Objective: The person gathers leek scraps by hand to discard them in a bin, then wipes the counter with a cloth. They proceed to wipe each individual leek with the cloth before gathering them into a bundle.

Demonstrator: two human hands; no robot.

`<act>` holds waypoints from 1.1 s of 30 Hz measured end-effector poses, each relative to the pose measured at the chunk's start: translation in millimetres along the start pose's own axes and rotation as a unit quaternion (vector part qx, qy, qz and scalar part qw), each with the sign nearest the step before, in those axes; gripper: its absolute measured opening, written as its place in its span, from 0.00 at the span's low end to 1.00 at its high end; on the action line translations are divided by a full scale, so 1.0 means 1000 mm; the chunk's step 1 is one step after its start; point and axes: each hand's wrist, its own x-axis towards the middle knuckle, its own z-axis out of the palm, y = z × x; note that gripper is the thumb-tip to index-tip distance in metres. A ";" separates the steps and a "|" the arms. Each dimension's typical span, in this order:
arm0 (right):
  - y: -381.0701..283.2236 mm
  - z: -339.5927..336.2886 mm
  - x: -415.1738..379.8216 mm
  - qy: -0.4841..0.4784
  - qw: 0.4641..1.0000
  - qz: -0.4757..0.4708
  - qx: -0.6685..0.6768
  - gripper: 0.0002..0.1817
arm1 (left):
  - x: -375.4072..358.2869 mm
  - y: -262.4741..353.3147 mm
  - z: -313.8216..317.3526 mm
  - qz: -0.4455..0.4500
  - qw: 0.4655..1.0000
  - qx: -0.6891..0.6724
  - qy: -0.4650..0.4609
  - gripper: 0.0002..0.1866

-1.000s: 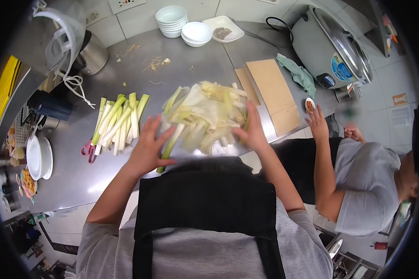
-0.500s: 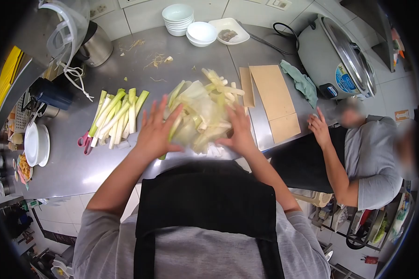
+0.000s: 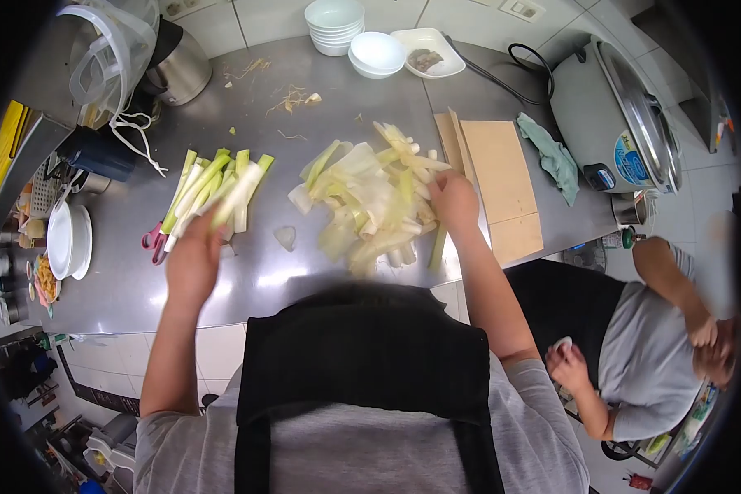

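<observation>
Trimmed leek stalks [image 3: 191,191], white with green ends, lie in a bunch on the left of the steel counter. My left hand [image 3: 194,253] is at their near end, fingers closed around a pale leek stalk [image 3: 240,196] slightly blurred by motion. A loose heap of leek peelings [image 3: 362,198], whitish and pale green, spreads in front of me. At the heap's right edge, my right hand [image 3: 455,200] has its fingers curled onto some peelings; the fingertips are partly hidden. Beside the stalks show the pink handles of scissors [image 3: 155,240].
Folded cardboard [image 3: 502,177] and a green cloth [image 3: 549,156] lie to the right, near a large rice cooker [image 3: 613,123]. Stacked bowls [image 3: 335,29] and a white dish [image 3: 436,64] stand at the back. A co-worker [image 3: 634,346] is at the right.
Both hands were spread around the peelings. My left hand has moved left to the stalks and closed; my right has curled at the heap's right edge. The co-worker's hand has left the counter.
</observation>
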 end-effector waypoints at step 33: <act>-0.059 -0.008 0.026 0.018 0.963 -0.260 -0.063 0.18 | 0.056 0.044 0.095 0.344 0.928 -0.107 -0.099 0.33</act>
